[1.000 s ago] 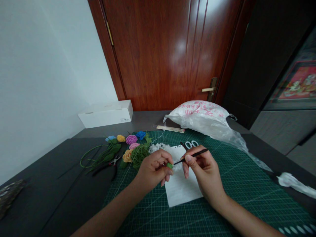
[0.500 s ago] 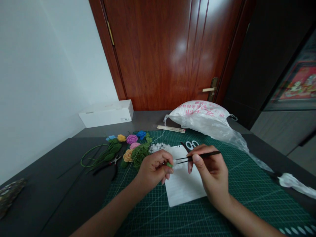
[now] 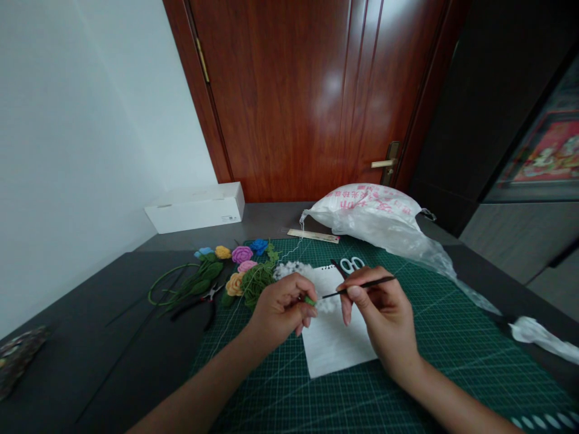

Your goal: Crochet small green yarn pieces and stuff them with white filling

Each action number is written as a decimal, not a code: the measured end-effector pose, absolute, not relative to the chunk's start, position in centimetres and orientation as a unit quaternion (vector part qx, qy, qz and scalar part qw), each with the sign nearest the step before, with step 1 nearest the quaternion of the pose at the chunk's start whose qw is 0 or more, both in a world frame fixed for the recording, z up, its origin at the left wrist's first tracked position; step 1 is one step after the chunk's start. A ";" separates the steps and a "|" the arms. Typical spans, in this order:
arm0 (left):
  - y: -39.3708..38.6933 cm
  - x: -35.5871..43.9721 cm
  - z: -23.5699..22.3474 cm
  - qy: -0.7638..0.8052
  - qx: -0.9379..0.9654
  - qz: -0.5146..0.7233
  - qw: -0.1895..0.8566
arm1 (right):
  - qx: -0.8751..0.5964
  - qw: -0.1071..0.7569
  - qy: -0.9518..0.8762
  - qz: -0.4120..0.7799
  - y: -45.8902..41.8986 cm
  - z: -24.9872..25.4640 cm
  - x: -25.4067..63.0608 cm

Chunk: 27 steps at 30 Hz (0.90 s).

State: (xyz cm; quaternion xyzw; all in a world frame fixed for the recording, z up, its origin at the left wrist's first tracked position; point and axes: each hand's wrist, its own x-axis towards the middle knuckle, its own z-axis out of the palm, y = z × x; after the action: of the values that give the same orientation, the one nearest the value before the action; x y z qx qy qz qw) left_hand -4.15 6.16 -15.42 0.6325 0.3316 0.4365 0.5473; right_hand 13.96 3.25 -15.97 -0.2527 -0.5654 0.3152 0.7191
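Between the thumb and fingers of my left hand [image 3: 286,304] is a small green knitted piece [image 3: 309,301], mostly hidden by the fingertips. My right hand [image 3: 384,310] is closed around black tweezers [image 3: 362,287], whose tips point left and lie just beside the green piece. White fluffy stuffing [image 3: 326,305] shows under the tweezer tips, over a sheet of lined paper [image 3: 337,346]. Behind my left hand sits more white stuffing [image 3: 289,269] beside a bundle of green yarn [image 3: 257,282].
Several crocheted flowers, among them a purple rose [image 3: 242,254], lie left on the green cutting mat [image 3: 456,343]. Pliers [image 3: 208,295] rest nearby. White-handled scissors [image 3: 351,264], a ruler [image 3: 313,235], a plastic bag [image 3: 371,208] and a white box [image 3: 196,209] stand farther back.
The tweezers have turned and their tips now look pressed together, where two separate prongs showed before. My right hand has shifted slightly left; my left hand stays in place.
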 end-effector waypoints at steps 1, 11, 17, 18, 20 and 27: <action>6.1 -4.1 -15.4 0.331 0.631 0.438 0.549 | -0.249 0.719 -0.565 0.319 3.3 -16.0 14.0; 6.0 -4.0 -15.5 0.332 0.616 0.434 0.567 | -0.242 0.704 -0.573 0.343 3.6 -17.3 13.2; 6.3 -4.2 -15.4 0.341 0.628 0.428 0.554 | -0.223 0.692 -0.589 0.354 3.7 -16.7 13.6; 6.3 -4.3 -15.4 0.339 0.630 0.430 0.551 | -0.226 0.692 -0.590 0.349 3.7 -16.5 13.8; 6.4 -4.4 -15.4 0.336 0.631 0.436 0.547 | -0.237 0.708 -0.581 0.324 3.5 -16.1 14.2; 6.4 -4.6 -15.2 0.326 0.633 0.446 0.543 | -0.231 0.725 -0.569 0.311 3.7 -16.1 14.2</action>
State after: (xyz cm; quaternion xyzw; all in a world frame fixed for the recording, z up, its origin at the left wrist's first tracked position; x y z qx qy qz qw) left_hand -4.63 6.36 -15.21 0.6326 0.3255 0.4456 0.5435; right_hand 14.23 3.67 -16.08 -0.2308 -0.5690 0.3108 0.7255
